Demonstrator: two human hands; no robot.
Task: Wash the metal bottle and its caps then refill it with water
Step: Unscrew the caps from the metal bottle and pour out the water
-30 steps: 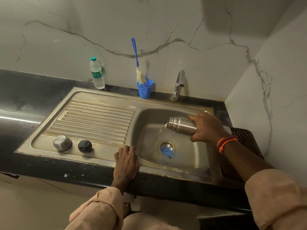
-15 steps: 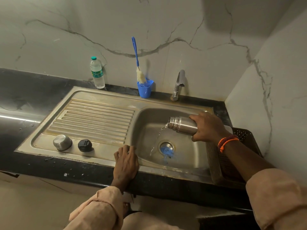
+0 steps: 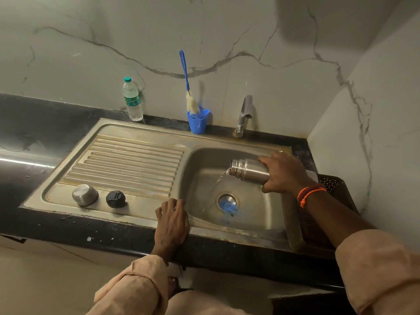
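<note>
At right of centre, the right hand (image 3: 284, 172) grips the cylindrical steel bottle (image 3: 248, 170) sideways over the steel sink basin (image 3: 200, 178), water trickling from its mouth. The left hand (image 3: 172, 221) rests flat, fingers relaxed, on the sink's front rim. Lower left, a domed steel cap (image 3: 84, 194) and round black cap (image 3: 115, 198) sit side by side on the drainboard.

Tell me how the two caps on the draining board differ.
The metal cap is shiny bare steel, while the black cap is dark and matte. The metal cap looks larger and bowl-shaped with a flat, smooth top; the black cap is smaller, with a raised ridge across its top. The metal cap sits further left, the black cap nearer the basin. Both rest apart on the flat front strip of the draining board, and neither hand touches them.
</note>
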